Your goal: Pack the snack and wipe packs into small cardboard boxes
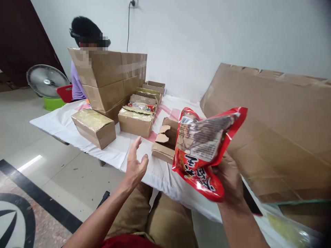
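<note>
In the head view, a glossy, creased red packet (200,137) with bold black lettering is clamped by the right hand (231,177) above the white-covered table (160,181), partly hiding an open carton (164,151). The left hand (136,164) has thumb and fingers apart; stacked cartons (110,70) stand beyond.

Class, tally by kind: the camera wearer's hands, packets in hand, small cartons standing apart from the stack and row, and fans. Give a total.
Hands: 2 (left hand, right hand)
Packets: 1 (red packet)
Small cartons: 2 (closed carton, open carton)
Fans: 1 (round fan)
Total: 6
</note>
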Demonstrator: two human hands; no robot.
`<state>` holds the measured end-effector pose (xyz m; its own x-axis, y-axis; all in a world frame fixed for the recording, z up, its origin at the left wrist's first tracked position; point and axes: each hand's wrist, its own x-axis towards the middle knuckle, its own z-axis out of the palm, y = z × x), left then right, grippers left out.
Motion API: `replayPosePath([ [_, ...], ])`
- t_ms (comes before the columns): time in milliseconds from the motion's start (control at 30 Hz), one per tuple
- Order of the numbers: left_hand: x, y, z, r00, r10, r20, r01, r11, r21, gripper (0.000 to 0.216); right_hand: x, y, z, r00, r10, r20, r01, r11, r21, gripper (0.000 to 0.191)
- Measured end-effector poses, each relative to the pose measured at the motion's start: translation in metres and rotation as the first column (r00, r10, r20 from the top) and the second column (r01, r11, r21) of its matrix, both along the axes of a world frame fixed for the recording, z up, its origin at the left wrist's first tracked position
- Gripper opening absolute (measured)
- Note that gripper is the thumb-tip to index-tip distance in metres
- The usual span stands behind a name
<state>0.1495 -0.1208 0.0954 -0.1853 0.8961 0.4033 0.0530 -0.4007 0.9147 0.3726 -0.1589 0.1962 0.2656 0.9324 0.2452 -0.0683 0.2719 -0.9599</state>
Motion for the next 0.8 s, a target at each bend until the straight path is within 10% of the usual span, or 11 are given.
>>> replayPosePath([
  [200,-0.012,-0.045,0.044,0.875,-0.399,0.276,0.401,0.915,0.05,0.075,-0.054,-0.011,-0.003,0.837,-0.139,0.529,-0.079,0.927,0.367,0.012],
  [333,-0.01,-0.04,0.059,0.751,-0.307,0.584,0.413,0.909,-0.053,0.054,-0.071,-0.027,-0.003,0.612,-0.245,0.752,-0.29,0.815,0.501,0.018],
  [433,-0.02,-0.036,0.06,0.637,-0.175,0.751,0.383,0.917,-0.111,0.053,-0.064,-0.029,-0.017,0.726,-0.266,0.634,-0.081,0.883,0.463,0.028],
  [533,-0.028,-0.035,0.063,0.592,-0.203,0.78,0.435,0.895,-0.098,0.049,-0.061,-0.02,-0.033,0.896,0.033,0.444,-0.099,0.987,0.127,0.051],
  [800,-0.03,-0.042,0.077,0.538,-0.289,0.792,0.546,0.835,-0.066,0.04,-0.082,-0.01,-0.021,0.942,0.281,-0.183,-0.299,0.951,-0.077,0.069],
])
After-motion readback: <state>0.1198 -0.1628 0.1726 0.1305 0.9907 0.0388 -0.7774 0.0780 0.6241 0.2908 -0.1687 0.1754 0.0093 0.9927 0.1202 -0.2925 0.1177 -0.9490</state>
